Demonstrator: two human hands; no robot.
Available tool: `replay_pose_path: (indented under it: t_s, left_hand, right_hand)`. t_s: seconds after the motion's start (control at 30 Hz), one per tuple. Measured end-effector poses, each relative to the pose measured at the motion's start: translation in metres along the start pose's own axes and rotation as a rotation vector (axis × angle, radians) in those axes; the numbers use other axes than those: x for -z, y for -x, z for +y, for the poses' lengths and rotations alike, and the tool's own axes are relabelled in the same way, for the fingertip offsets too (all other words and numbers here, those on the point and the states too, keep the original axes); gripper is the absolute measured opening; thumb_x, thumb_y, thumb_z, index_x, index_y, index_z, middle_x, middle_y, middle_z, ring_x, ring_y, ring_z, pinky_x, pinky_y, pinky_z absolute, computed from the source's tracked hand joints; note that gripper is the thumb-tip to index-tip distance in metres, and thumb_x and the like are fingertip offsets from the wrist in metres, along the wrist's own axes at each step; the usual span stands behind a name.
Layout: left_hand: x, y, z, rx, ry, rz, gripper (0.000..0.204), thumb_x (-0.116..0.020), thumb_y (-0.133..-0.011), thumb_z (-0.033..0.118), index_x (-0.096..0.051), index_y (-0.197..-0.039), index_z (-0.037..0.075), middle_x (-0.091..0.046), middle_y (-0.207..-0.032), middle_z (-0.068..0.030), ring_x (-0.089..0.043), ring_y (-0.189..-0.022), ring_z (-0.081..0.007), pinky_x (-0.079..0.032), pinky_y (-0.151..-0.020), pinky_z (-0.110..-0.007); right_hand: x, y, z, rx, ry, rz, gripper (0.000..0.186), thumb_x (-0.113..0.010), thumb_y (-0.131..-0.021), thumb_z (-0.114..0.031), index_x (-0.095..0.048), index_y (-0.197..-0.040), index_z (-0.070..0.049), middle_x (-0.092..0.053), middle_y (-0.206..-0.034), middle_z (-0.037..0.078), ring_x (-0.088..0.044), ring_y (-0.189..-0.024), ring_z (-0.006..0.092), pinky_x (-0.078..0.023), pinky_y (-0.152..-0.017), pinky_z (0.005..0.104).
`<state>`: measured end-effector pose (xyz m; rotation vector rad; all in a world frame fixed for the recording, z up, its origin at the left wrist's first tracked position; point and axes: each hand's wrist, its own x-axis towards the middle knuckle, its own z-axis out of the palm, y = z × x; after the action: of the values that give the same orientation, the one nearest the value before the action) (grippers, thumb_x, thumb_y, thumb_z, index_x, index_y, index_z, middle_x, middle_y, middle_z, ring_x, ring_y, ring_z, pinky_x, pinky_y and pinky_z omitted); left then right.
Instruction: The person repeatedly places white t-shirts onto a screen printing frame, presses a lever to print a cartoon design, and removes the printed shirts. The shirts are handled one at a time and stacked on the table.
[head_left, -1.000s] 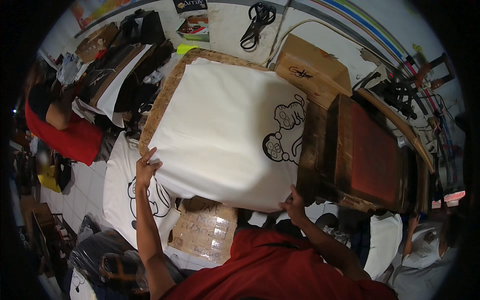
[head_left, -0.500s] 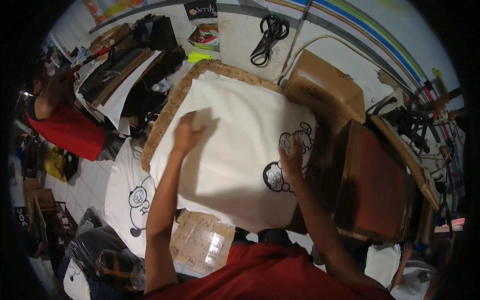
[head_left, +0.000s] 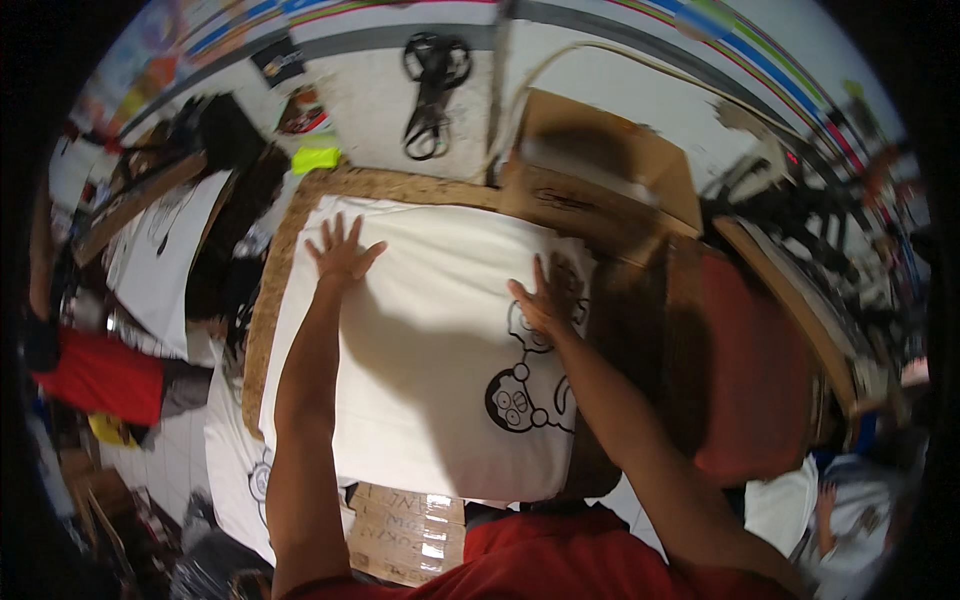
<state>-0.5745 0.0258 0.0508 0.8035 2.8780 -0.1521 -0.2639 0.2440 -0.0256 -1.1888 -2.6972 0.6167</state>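
Workshop, cramped. From where I stand: scissors [head_left: 434, 75] hung on a scuffed wall [head_left: 360, 120], worn board [head_left: 410, 187] under printed white cloth [head_left: 430, 250], carton [head_left: 570, 190] just beside, co-worker [head_left: 105, 375] in red across the tiled floor [head_left: 170, 465].

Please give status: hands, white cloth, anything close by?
Left hand open over far left of white cloth. Right hand open over its black drawing. Cloth wrinkled, on brown board. Cardboard box beyond far right corner.
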Motion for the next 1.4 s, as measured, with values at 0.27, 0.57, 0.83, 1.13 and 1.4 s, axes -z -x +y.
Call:
replay_pose_path:
  t_s: [0.27, 0.57, 0.83, 1.13, 1.4]
  left_hand:
    - [-0.073, 0.126, 0.086, -0.087, 0.202, 0.231, 0.081, -0.046, -0.086, 0.06, -0.026, -0.146, 0.009, -0.015, -0.155, -0.0103, -0.007, -0.143, -0.032, -0.007, -0.11, -0.06]
    - [-0.07, 0.388, 0.106, -0.491, 0.867, 0.17, 0.031, -0.069, -0.082, 0.012, -0.063, -0.107, -0.005, -0.066, -0.102, -0.0197, -0.062, -0.096, -0.0338, -0.048, -0.087, -0.039]
    - [-0.063, 0.535, 0.269, -0.844, 1.017, -0.513, 0.03, -0.069, -0.081, 0.013, -0.064, -0.107, -0.001, -0.068, -0.097, -0.0168, -0.066, -0.091, -0.0234, -0.051, -0.081, -0.036]
    - [-0.093, 0.696, 0.571, -1.544, 0.697, -0.306, 0.041, -0.068, -0.08, 0.016, -0.058, -0.116, 0.001, -0.063, -0.11, -0.018, -0.059, -0.106, -0.0332, -0.046, -0.093, -0.04]
    - [-0.109, 0.824, 0.717, -1.885, 0.473, 0.039, 0.054, -0.068, -0.077, 0.021, -0.051, -0.127, 0.009, -0.041, -0.136, -0.0192, -0.038, -0.127, -0.0378, -0.026, -0.108, -0.052]
  right_hand:
    - [0.017, 0.042, -0.061, 0.141, -0.244, -0.09, 0.08, -0.057, -0.082, -0.057, -0.028, -0.14, -0.01, -0.024, -0.139, 0.016, -0.025, -0.129, 0.0329, -0.021, -0.105, 0.0485]
    - [0.164, 0.367, -0.004, 0.795, -0.708, -1.272, 0.049, -0.064, -0.083, -0.044, -0.063, -0.114, -0.006, -0.065, -0.107, 0.017, -0.059, -0.104, 0.026, -0.041, -0.09, 0.0394]
    - [0.232, 0.538, 0.31, -0.455, -0.146, 0.28, 0.04, -0.067, -0.082, -0.033, -0.061, -0.107, -0.002, -0.065, -0.103, 0.017, -0.063, -0.097, 0.0301, -0.049, -0.085, 0.0397]
    - [0.25, 0.802, 0.507, -0.91, 0.214, 0.674, 0.062, -0.068, -0.065, -0.004, -0.05, -0.124, -0.007, -0.049, -0.127, 0.017, -0.047, -0.117, 0.0369, -0.043, -0.096, 0.0451]
    - [0.263, 0.836, 0.553, -0.611, 0.26, 0.798, 0.018, -0.06, -0.08, -0.006, -0.057, -0.096, -0.001, -0.058, -0.1, 0.015, -0.056, -0.099, 0.0347, -0.047, -0.085, 0.0429]
